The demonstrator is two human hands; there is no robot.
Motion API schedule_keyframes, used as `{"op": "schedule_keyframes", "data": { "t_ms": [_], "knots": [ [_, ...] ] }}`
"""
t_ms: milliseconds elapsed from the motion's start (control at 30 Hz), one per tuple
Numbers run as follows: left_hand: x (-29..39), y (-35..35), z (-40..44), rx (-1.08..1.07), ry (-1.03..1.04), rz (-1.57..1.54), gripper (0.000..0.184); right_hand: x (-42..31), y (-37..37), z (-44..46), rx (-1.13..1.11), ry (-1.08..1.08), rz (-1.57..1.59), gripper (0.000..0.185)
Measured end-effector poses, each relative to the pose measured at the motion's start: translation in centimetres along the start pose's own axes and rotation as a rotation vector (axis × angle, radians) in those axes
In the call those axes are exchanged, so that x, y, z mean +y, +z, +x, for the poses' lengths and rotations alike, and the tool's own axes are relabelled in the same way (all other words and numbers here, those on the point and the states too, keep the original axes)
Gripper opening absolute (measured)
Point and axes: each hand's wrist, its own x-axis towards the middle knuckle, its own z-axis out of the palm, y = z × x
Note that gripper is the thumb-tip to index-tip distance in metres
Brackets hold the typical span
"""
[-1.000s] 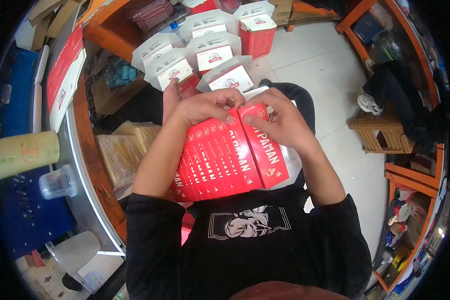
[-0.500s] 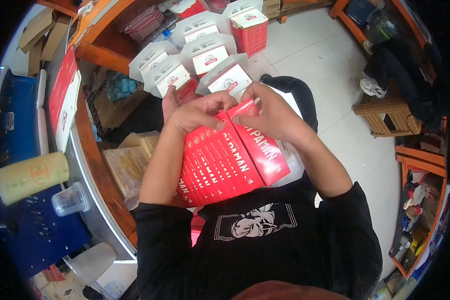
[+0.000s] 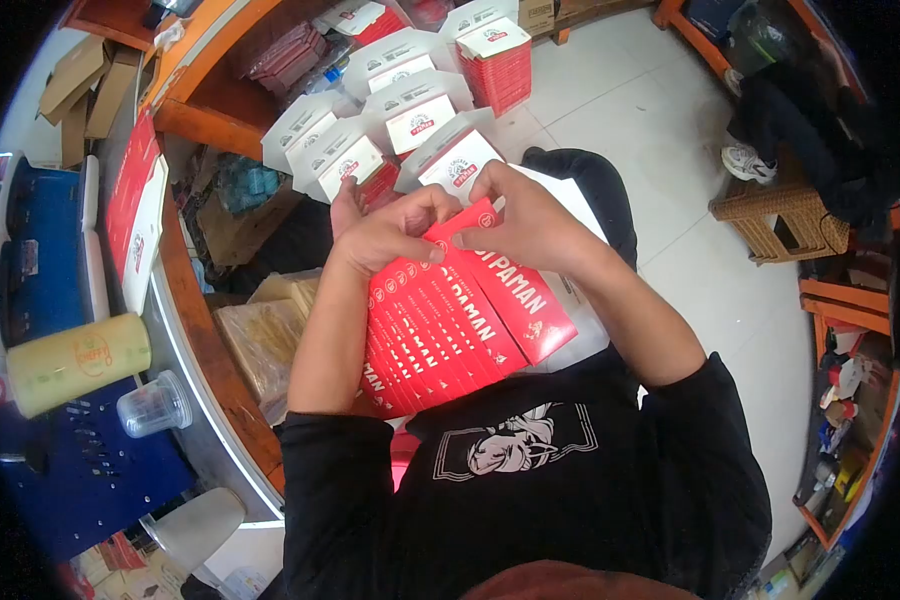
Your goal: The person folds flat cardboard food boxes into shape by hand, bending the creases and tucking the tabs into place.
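A fanned stack of flat red carton blanks [image 3: 420,335] with white "PAMAN" lettering lies across my lap. My left hand [image 3: 395,228] is bent over the stack's far edge, its thumb on the red face and its fingers curled at the edge. With thumb and forefinger, my right hand [image 3: 535,225] pinches the far end of the rightmost red carton blank [image 3: 526,310]. That blank overlaps the fan at a slight angle. White card shows under my right forearm. Just beyond my hands stand stacks of printed cartons [image 3: 462,165] with white flaps raised.
A taller carton stack [image 3: 495,75] stands on the tiled floor [image 3: 620,100]. To the left are a counter edge [image 3: 205,390], a yellow film roll [image 3: 80,362] and a clear plastic cup [image 3: 155,405]. A wicker stool [image 3: 780,222] and an orange shelf [image 3: 840,305] are at the right.
The rightmost blank has tilted slightly and sits closer against the fan. Both hands keep nearly the same hold. The whole view has shifted a little.
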Motion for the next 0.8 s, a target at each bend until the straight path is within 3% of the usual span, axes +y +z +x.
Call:
{"op": "schedule_keyframes", "data": {
  "t_ms": [67,133,267,367,400,433,500,633,667,800],
  "knots": [
    [0.5,1.0,0.0,0.017,0.064,-0.102,0.043,-0.3,0.5,0.1,-0.015,0.024,0.029,0.037],
    [0.5,0.4,0.2,-0.006,0.038,0.013,0.048,-1.0,0.4,-0.1,-0.033,0.088,0.057,0.037],
    [1.2,1.5,-0.1,0.067,-0.03,0.056,0.058,1.4,1.4,-0.4,0.047,-0.019,0.144,0.047],
    [3.0,3.2,-1.9,0.222,0.076,0.919,0.064,3.2,0.5,-3.7,0.065,-0.17,0.224,0.056],
    [2.7,4.6,-2.6,0.38,0.161,1.124,0.056,3.1,-0.7,-5.4,0.042,-0.262,0.204,0.06],
    [3.1,6.4,-3.3,0.37,0.194,1.188,0.053,3.5,-1.7,-7.1,0.072,-0.443,0.034,0.059],
    [3.8,9.8,-4.1,0.35,0.262,1.315,0.049,2.8,-3.7,-10.5,-0.085,-0.468,-0.056,0.056],
    [1.7,14.2,-4.3,0.151,0.219,1.215,0.046,3.4,-2.4,-13.9,-0.197,-0.41,-0.125,0.036],
    [1.3,15.0,-4.1,0.154,0.184,1.25,0.045,3.6,-1.7,-13.9,-0.08,-0.468,-0.083,0.027],
    [-0.2,15.8,-3.7,0.242,0.142,1.33,0.041,4.8,-0.7,-13.5,0.049,-0.534,-0.114,0.023]
  ]
}}
